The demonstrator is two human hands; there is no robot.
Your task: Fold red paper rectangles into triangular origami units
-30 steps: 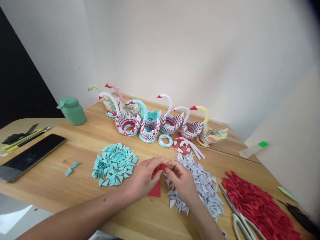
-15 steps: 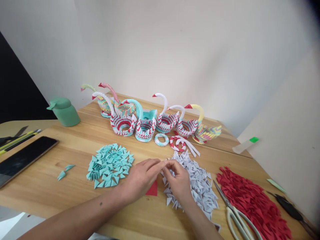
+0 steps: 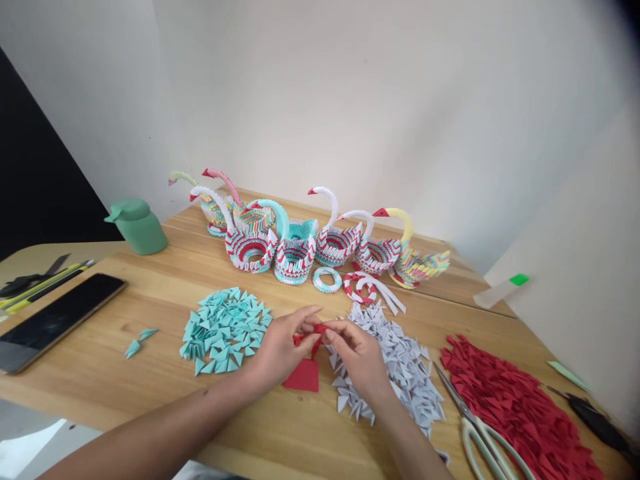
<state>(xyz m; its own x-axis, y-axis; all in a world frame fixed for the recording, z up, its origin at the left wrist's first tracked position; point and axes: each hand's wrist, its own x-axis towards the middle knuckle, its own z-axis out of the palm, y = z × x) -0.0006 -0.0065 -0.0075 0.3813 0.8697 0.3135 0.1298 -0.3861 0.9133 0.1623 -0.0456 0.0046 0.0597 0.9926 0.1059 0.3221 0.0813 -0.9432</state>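
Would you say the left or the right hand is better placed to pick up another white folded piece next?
Probably the right hand: it rests over the white pile, while the left hand lies beside the teal pile. Both pinch the red paper.

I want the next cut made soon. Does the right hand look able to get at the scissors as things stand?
Probably yes. The scissors lie bare on the table just right of the right hand, nothing on top; but that hand now pinches a red paper piece with the left hand.
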